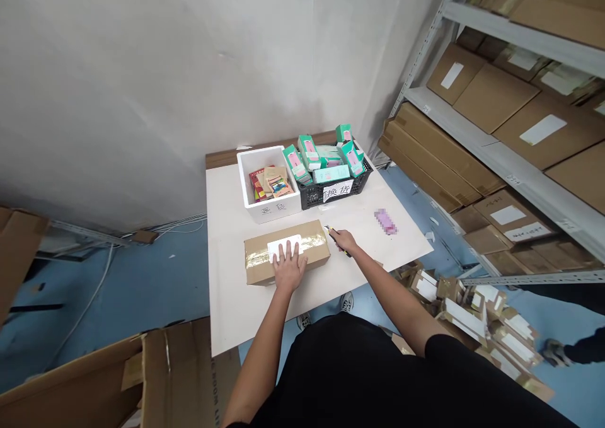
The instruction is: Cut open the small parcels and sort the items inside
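A taped cardboard box [255, 271] with a white label [273, 250] lies on the white table [227, 314]. My left hand [288, 268] rests on its top with fingers spread, partly over the label and the clear tape. Just off the box's right end, my right hand [344, 240] is closed around a utility knife [347, 252]. The knife's tip end points toward the box's upper right corner. Whether the blade touches the cardboard cannot be made out.
Behind the box stand a white foam box [265, 212] holding booklets and a black crate [312, 196] of green-and-pink cartons. A blurred pink item [386, 221] lies to the right. Shelves of cartons [496, 97] line the right side; empty boxes [463, 318] cover the floor below.
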`<move>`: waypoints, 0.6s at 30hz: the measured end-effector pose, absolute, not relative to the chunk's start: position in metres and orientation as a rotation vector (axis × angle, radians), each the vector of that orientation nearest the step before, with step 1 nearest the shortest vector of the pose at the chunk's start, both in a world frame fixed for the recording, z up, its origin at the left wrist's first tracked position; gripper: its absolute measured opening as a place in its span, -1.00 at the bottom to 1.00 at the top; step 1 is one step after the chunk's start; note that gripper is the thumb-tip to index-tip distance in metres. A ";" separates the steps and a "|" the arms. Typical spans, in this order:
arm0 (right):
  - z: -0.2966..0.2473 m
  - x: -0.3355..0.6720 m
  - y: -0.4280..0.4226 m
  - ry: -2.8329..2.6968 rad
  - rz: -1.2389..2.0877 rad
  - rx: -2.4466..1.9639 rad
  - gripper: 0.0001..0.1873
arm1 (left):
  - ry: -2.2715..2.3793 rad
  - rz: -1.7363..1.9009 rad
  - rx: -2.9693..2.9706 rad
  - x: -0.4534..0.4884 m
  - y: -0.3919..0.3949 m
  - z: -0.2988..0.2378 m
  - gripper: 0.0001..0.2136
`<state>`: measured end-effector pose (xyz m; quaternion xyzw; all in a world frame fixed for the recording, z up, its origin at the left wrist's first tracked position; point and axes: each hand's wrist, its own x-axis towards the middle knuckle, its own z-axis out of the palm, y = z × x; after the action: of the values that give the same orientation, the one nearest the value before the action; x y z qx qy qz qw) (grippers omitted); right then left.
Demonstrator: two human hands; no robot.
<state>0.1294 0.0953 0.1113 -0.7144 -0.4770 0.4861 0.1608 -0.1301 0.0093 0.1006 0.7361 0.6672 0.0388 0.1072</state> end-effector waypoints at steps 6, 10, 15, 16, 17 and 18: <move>0.117 0.122 0.103 -1.568 1.293 -2.141 -0.39 | 1.987 0.063 2.174 -0.129 0.011 0.102 -0.34; 0.120 0.123 0.095 -1.599 1.262 -2.167 -0.37 | 1.983 0.072 2.176 -0.128 0.008 0.104 -0.33; 0.125 0.127 0.073 -1.557 1.252 -2.194 -0.36 | 1.977 0.069 2.165 -0.128 0.008 0.108 -0.34; 0.126 0.130 0.066 -1.567 1.250 -2.203 -0.37 | 1.975 0.070 2.158 -0.127 0.008 0.109 -0.34; 0.127 0.133 0.060 -1.586 1.258 -2.212 -0.37 | 1.972 0.070 2.150 -0.127 0.008 0.110 -0.34; 0.127 0.137 0.053 -1.605 1.267 -2.217 -0.38 | 1.968 0.068 2.144 -0.126 0.008 0.111 -0.34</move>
<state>0.1368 0.0532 0.1274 -0.7337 -0.5310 0.4193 0.0626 -0.1262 0.0076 0.1114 0.7316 0.6715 0.0233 0.1148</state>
